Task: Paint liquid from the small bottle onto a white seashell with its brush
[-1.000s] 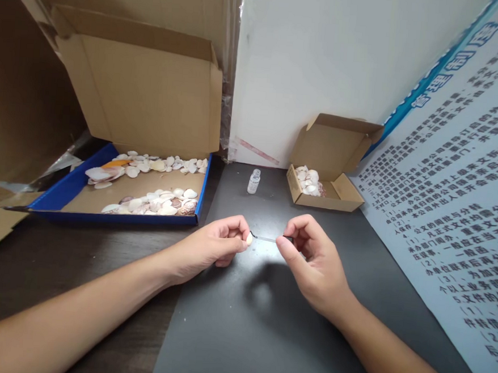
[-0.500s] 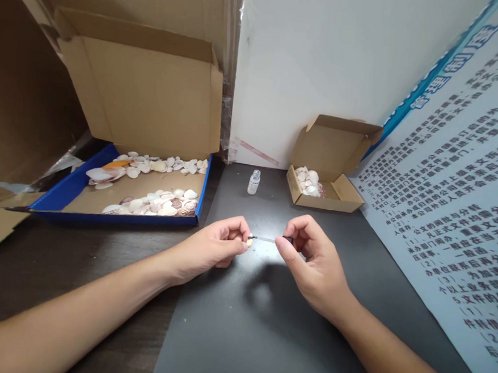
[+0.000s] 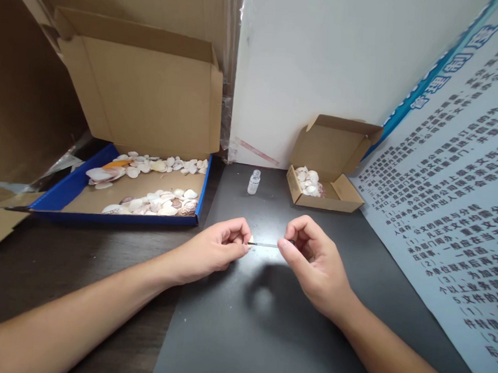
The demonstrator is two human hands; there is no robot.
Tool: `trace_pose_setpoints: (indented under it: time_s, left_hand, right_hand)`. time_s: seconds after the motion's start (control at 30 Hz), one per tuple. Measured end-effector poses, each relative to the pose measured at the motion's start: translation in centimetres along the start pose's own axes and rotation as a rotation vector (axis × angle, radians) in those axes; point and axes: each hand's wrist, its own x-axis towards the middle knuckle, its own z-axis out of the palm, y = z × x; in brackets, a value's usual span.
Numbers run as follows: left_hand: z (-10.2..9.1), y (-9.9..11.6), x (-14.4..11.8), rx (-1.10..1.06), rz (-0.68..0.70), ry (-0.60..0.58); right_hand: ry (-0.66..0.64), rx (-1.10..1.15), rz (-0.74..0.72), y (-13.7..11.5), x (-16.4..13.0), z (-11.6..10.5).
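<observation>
Both hands sit slightly lower than half a second ago, brush now level. My left hand [image 3: 214,249] is pinched on a small shell [image 3: 250,241]; right hand [image 3: 312,259] is pinched on a thin brush [image 3: 266,245], tip touching the shell. Dark table [image 3: 243,322], white wall behind, printed poster [image 3: 454,184] at right. Small glass bottle [image 3: 254,182] beyond the hands; blue tray [image 3: 61,193] of shells left, small cardboard box [image 3: 333,201] right.

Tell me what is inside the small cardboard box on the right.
The small cardboard box holds a heap of pale shells at its left end. Its front wall hides the lower shells and the box floor.
</observation>
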Motion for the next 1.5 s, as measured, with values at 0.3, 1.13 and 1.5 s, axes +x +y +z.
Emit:
trace_pose_setpoints:
  time_s: [0.3,1.13,1.5]
  left_hand:
    - [-0.03,0.05,-0.09,0.014,0.003,0.005]
    - [0.00,-0.10,0.10,-0.056,-0.006,0.014]
    - [-0.17,0.11,0.06,-0.172,-0.050,0.010]
  right_hand:
    - [0.018,-0.024,0.007,-0.14,0.01,-0.02]
    - [0.028,-0.044,0.049,-0.04,0.05,0.08]
    - [0.032,-0.040,0.049,-0.05,0.08,0.11]
